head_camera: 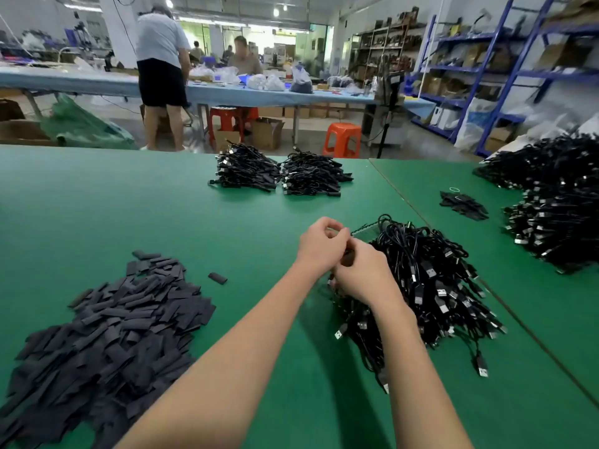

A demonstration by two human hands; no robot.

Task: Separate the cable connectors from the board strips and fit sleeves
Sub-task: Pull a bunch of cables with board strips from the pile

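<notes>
Working just left of the cable pile [421, 286], both hands, left hand [322, 243] and right hand [363, 270], curl fingers on something small, probably a connector, next needing a sleeve from the sleeve heap [107, 335].

- single head cam, wide-angle, looks forward and down across the green table [129, 205]
- hands close, centre frame; far workshop benches and shelves fill top edge

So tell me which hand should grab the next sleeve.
Probably the left hand: the sleeve pile lies on its side of the table, while the right hand sits against the cable heap.
</notes>
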